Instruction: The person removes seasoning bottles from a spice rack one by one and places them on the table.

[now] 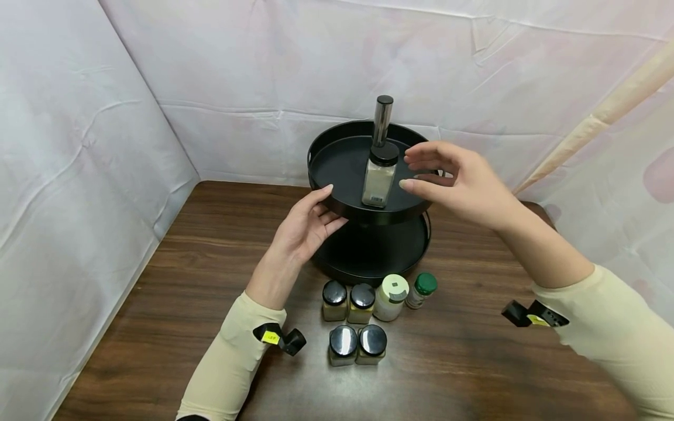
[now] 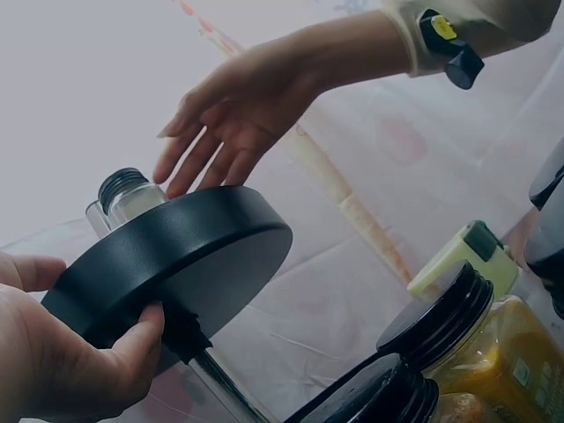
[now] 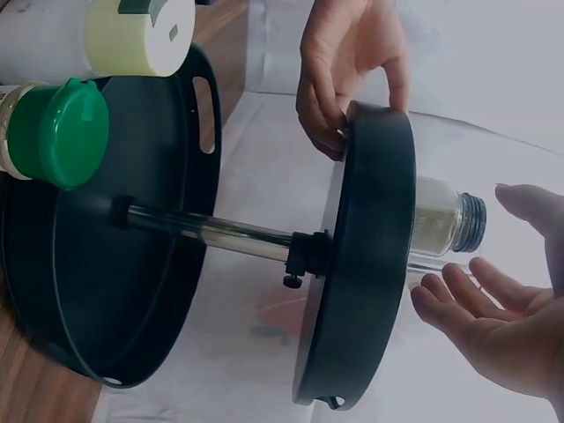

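Note:
A black two-tier tray [image 1: 363,215] stands on the table, its round upper tier raised on a metal post [image 3: 220,233]. My left hand [image 1: 301,233] grips the upper tier's near left rim, thumb at the top edge and fingers underneath. On that tier a square glass spice jar [image 1: 378,182] with a black lid stands upright, holding pale contents. Just right of the jar is my right hand [image 1: 463,184], fingers loosely bent and apart from it, holding nothing. In the right wrist view, a small gap shows between the right fingertips and the jar [image 3: 436,216].
Several black-lidded jars [image 1: 343,342] stand before the lower tier [image 1: 371,254]. Beside them are a pale-green-lidded jar [image 1: 392,295] and a small green-capped bottle [image 1: 423,289]. A metal handle [image 1: 382,120] rises from the upper tier. White cloth [image 1: 237,88] hangs behind the wooden table [image 1: 210,263].

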Demonstrator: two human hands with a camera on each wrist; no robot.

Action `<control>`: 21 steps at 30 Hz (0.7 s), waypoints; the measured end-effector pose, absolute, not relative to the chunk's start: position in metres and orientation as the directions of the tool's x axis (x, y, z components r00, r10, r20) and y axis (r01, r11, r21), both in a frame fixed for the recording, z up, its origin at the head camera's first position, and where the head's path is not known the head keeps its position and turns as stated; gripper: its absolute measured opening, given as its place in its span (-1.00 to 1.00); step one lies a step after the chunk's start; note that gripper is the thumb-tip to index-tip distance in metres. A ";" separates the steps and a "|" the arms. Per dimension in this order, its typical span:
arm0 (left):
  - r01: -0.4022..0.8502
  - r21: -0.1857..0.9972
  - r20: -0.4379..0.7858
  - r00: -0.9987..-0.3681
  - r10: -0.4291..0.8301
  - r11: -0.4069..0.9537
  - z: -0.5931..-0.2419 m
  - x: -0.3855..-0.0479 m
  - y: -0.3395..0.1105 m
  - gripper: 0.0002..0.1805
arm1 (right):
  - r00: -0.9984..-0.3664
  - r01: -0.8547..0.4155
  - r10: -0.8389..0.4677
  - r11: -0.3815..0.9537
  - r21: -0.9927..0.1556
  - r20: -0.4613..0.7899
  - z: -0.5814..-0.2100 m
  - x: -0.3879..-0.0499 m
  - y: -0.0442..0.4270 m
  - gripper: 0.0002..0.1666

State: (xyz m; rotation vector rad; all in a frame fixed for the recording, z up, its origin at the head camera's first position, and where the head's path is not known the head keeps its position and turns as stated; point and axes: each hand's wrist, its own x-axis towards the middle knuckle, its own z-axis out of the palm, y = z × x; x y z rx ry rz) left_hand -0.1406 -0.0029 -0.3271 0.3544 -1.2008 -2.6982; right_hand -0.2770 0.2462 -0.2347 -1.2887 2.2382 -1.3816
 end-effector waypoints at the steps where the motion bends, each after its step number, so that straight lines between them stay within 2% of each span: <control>1: 0.056 0.748 -0.147 -0.958 -0.247 -0.662 -0.327 -0.141 -0.003 -0.53 | -0.596 -0.563 -0.765 0.180 -0.807 0.245 -0.235 -0.278 0.245 -0.42; 9: 0.053 0.747 -0.148 -0.959 -0.243 -0.663 -0.327 -0.141 -0.003 -0.46 | -0.604 -0.534 -0.764 0.175 -0.827 0.228 -0.243 -0.284 0.236 -0.41; 21: 0.052 0.751 -0.145 -0.960 -0.242 -0.658 -0.327 -0.141 -0.004 -0.51 | -0.615 -0.494 -0.766 0.187 -0.849 0.189 -0.249 -0.288 0.227 -0.38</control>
